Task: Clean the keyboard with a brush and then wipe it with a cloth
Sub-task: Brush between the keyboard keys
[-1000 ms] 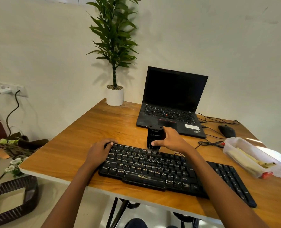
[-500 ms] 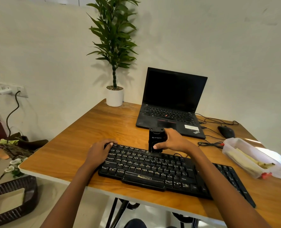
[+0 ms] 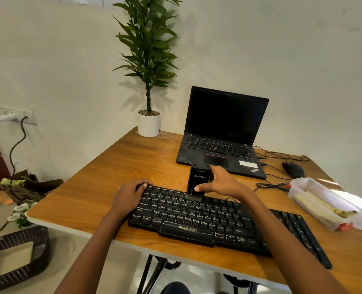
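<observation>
Gripped upright between thumb and fingers of the right hand (image 3: 220,183), the black brush (image 3: 197,181) stands with its bristle end touching the top key rows of the keyboard (image 3: 197,221). Left hand (image 3: 129,197) lies palm-down on the keyboard's far-left corner, fingers curled over the edge, holding nothing else. Keyboard lies near the front edge of the wooden table (image 3: 103,187). At 12 o'clock from the brush stands an open laptop (image 3: 222,132), screen dark; at 11 o'clock, a potted plant (image 3: 148,122). At 3 o'clock from the keyboard lies a clear plastic container (image 3: 315,200), with a mouse (image 3: 293,169) beyond it at 1 o'clock.
</observation>
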Available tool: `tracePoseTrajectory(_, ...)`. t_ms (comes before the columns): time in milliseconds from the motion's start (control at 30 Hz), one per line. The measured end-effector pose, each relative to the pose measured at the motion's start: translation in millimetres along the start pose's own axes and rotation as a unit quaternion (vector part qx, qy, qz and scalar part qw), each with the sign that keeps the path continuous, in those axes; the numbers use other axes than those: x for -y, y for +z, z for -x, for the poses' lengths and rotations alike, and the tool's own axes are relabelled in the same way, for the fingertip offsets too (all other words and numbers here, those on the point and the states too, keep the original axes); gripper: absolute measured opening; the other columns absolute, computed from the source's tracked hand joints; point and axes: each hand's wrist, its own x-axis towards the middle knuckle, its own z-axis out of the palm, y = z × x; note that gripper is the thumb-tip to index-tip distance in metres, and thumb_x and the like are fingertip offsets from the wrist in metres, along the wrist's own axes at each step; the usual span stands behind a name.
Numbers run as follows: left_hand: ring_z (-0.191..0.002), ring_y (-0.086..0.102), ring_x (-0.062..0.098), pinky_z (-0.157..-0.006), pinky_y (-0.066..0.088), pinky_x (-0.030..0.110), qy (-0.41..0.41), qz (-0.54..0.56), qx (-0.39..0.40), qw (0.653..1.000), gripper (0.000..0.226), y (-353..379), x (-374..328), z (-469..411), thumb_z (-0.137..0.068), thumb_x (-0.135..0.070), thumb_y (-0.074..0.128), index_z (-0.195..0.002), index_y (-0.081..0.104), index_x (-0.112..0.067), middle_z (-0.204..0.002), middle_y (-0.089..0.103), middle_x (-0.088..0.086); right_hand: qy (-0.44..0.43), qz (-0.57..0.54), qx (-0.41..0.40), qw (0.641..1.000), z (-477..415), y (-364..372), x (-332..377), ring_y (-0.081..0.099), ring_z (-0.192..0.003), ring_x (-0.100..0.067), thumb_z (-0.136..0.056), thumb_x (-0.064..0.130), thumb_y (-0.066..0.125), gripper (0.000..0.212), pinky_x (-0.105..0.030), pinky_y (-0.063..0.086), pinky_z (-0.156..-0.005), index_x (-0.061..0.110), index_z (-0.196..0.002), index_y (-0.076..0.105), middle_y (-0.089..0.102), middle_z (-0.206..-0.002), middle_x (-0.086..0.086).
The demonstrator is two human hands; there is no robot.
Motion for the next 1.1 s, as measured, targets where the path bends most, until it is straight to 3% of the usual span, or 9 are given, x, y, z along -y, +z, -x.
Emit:
tracePoseTrajectory(67,-0.109,0.059,0.019,-0.093,0.046,0.038,0.001,-0.002,0.001,1.0,0.024,0.1,0.1,-0.7,-0.097,-0.016,0.049,-0.108,0.068,-0.023,-0.117,0.066,0.0,0.021,0.003,0.008,1.0,-0.5,-6.9,-2.7,0.06,-0.101,-0.024,-0.075,0.009,0.073,0.041,-0.038,0.056,-0.079,0.017,-0.108,0.05,0.059,-0.102,-0.001)
tracePoseTrajectory(133,-0.109,0.059,0.02,-0.093,0.046,0.037,0.002,-0.002,0.005,1.0,0.024,0.2,-1.2,-0.8,-0.097,-0.015,0.048,-0.109,0.068,-0.021,-0.117,0.066,0.002,0.036,0.002,0.022,0.999,-1.1,-12.0,-0.9,0.06,-0.1,-0.024,-0.074,0.007,0.073,0.04,-0.043,0.056,-0.081,0.017,-0.106,0.051,0.06,-0.102,-0.003)
tracePoseTrajectory(267,-0.11,0.058,0.019,-0.093,0.046,0.036,0.005,0.004,0.003,1.0,0.024,0.0,-2.5,0.8,-0.096,-0.013,0.049,-0.108,0.069,-0.019,-0.117,0.066,0.003,0.015,-0.054,-0.003,0.998,-4.1,4.2,-0.4,0.062,-0.097,-0.02,-0.073,0.009,0.075,0.043,-0.032,0.057,-0.076,0.017,-0.108,0.051,0.06,-0.102,0.0)
tracePoseTrajectory(400,-0.111,0.058,0.02,-0.094,0.046,0.04,0.002,0.008,0.003,1.0,0.024,0.3,-1.3,0.0,-0.096,-0.015,0.049,-0.108,0.069,-0.021,-0.117,0.066,0.002,0.001,-0.025,-0.068,0.997,-5.9,13.6,-5.5,0.06,-0.099,-0.018,-0.073,0.015,0.076,0.044,-0.036,0.054,-0.083,0.02,-0.108,0.05,0.06,-0.106,0.001)
tracePoseTrajectory(633,-0.108,0.059,0.02,-0.094,0.046,0.043,-0.01,0.0,0.005,1.0,0.023,-0.2,-3.1,0.6,-0.097,-0.016,0.049,-0.107,0.069,-0.023,-0.116,0.066,0.001,-0.028,0.052,-0.057,0.997,-14.0,16.1,4.7,0.059,-0.102,-0.021,-0.073,0.02,0.076,0.045,-0.031,0.051,-0.082,0.013,-0.111,0.053,0.059,-0.105,0.002)
tracePoseTrajectory(733,-0.11,0.059,0.02,-0.094,0.046,0.042,-0.01,0.001,0.005,1.0,0.023,-0.8,-4.0,0.7,-0.097,-0.016,0.049,-0.107,0.069,-0.023,-0.117,0.066,0.0,-0.017,0.009,-0.035,0.999,-14.6,16.8,6.1,0.061,-0.098,-0.021,-0.073,0.016,0.076,0.043,-0.031,0.055,-0.077,0.014,-0.109,0.053,0.061,-0.104,-0.002)
tracePoseTrajectory(833,-0.11,0.059,0.021,-0.094,0.046,0.042,-0.009,0.005,0.004,1.0,0.023,-1.1,-3.7,0.6,-0.097,-0.015,0.049,-0.107,0.069,-0.022,-0.117,0.066,0.001,-0.032,0.059,-0.079,0.995,-16.9,16.8,3.3,0.059,-0.101,-0.021,-0.073,0.02,0.076,0.045,-0.028,0.049,-0.08,0.011,-0.111,0.054,0.062,-0.108,-0.003)
tracePoseTrajectory(967,-0.107,0.06,0.021,-0.089,0.047,0.038,-0.012,0.008,0.006,1.0,0.024,-0.9,-4.8,1.0,-0.097,-0.015,0.048,-0.107,0.068,-0.021,-0.116,0.067,0.002,-0.01,0.014,-0.053,0.998,-17.5,17.6,2.0,0.062,-0.097,-0.022,-0.072,0.019,0.077,0.046,-0.038,0.054,-0.082,0.009,-0.11,0.054,0.064,-0.107,-0.006)
tracePoseTrajectory(1100,-0.11,0.058,0.02,-0.093,0.046,0.037,-0.006,-0.002,0.004,1.0,0.024,-0.1,-4.6,0.8,-0.097,-0.015,0.048,-0.108,0.068,-0.02,-0.117,0.066,0.002,-0.018,0.027,-0.08,0.996,-14.9,15.4,-0.8,0.06,-0.099,-0.018,-0.074,0.016,0.075,0.045,-0.024,0.05,-0.076,0.011,-0.113,0.054,0.063,-0.106,-0.002)
